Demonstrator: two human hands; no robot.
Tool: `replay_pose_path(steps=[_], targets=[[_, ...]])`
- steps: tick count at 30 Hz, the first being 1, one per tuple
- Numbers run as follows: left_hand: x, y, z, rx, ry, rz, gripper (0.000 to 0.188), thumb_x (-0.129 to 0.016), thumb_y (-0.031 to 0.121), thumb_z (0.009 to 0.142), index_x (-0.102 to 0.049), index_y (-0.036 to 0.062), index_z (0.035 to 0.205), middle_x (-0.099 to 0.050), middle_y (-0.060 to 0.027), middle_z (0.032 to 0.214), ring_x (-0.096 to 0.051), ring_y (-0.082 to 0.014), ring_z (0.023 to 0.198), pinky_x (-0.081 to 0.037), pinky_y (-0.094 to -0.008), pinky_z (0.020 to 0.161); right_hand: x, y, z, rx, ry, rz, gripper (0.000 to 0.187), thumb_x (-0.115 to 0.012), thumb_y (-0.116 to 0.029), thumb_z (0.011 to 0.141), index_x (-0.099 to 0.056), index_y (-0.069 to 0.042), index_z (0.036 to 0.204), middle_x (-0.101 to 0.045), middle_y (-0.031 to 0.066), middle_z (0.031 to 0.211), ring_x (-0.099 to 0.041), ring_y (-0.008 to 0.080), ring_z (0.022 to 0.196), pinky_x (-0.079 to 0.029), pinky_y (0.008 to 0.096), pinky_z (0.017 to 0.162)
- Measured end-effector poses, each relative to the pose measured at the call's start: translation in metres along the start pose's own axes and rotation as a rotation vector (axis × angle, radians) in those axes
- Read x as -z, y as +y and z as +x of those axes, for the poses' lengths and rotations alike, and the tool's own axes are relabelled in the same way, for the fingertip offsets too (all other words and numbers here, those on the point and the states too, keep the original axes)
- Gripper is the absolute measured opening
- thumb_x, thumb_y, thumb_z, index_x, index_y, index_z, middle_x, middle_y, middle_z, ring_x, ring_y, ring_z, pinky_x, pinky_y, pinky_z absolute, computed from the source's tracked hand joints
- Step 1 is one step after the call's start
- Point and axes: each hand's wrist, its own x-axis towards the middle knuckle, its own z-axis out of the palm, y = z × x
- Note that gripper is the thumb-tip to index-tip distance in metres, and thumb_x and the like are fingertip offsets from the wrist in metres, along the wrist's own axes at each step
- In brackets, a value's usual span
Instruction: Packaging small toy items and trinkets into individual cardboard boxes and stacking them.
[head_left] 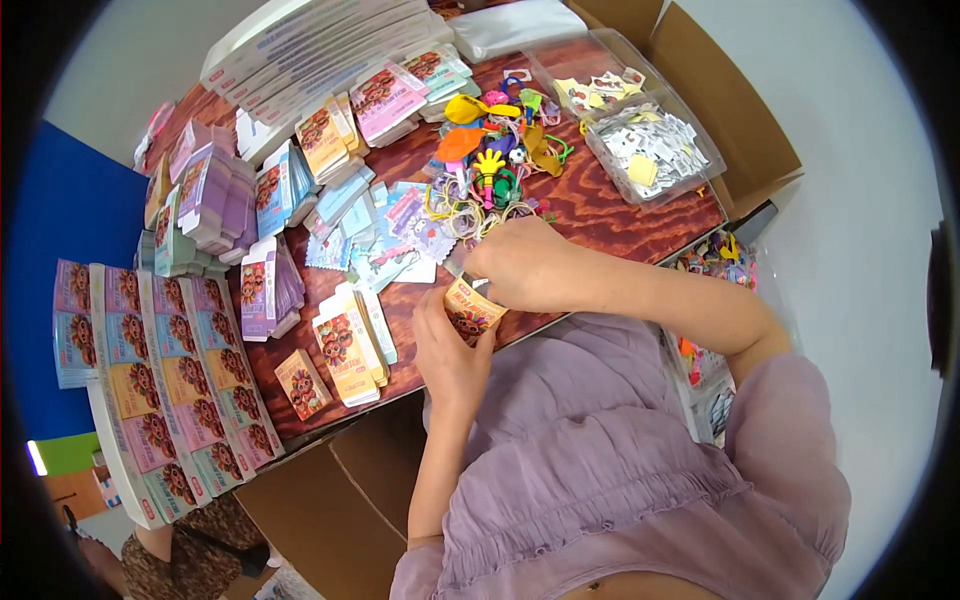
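— What's on that wooden table (610,215) from where you stand?

— Biggest thing first: a long stack of flat white trays (300,45) along its far edge. Off its left end hang rows of printed packet strips (160,380), pink, yellow and green. On the tabletop, left of the middle, stand piles of small folded cartons (250,200), purple, blue and yellow.

— And toward the right end?

— A clear plastic tray (645,145) full of little white sachets, with an open brown cardboard box (720,90) just behind it. Nearer the middle of the table lies a heap of bright little toys (490,165): balloons, rubber bands, a yellow plastic hand.

— What about the person's hands?

— Both are at the table's near edge. The left hand (448,350) is wrapped around a small orange carton (472,310), thumb and fingers pressed on its sides, holding it up just above the edge. The right hand (525,262) sits over the carton's top, fingertips pinched together at its opening; whether something is between them, I cannot tell.
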Motion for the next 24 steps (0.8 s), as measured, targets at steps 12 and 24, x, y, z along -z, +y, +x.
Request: replay_pose_path(steps=[12, 24], targets=[[-0.003, 0.0, 0.003, -0.026, 0.123, -0.102, 0.075, -0.086, 0.014, 0.069, -0.042, -0.0009, 0.128, -0.051, -0.021, 0.119, -0.054, -0.0398, 0.109, -0.047, -0.0451, 0.088, 0.003, -0.007, 0.0, 0.052, 0.118, 0.165, 0.013, -0.062, -0.014, 0.078, -0.067, -0.002, 0.079, -0.066, 0.0188, 0.078, -0.066, 0.0363, 0.078, -0.052, 0.046, 0.071], [-0.001, -0.003, 0.003, 0.112, 0.09, -0.282, 0.074, -0.088, 0.016, 0.067, -0.045, -0.0011, 0.124, -0.052, -0.0179, 0.113, -0.056, -0.0351, 0.102, -0.048, -0.0426, 0.086, 0.003, -0.008, -0.013, 0.228, 0.442, 0.627, 0.041, -0.056, 0.006, 0.081, -0.056, -0.003, 0.12, -0.054, 0.0154, 0.111, -0.056, 0.0331, 0.107, -0.045, 0.0409, 0.091]])
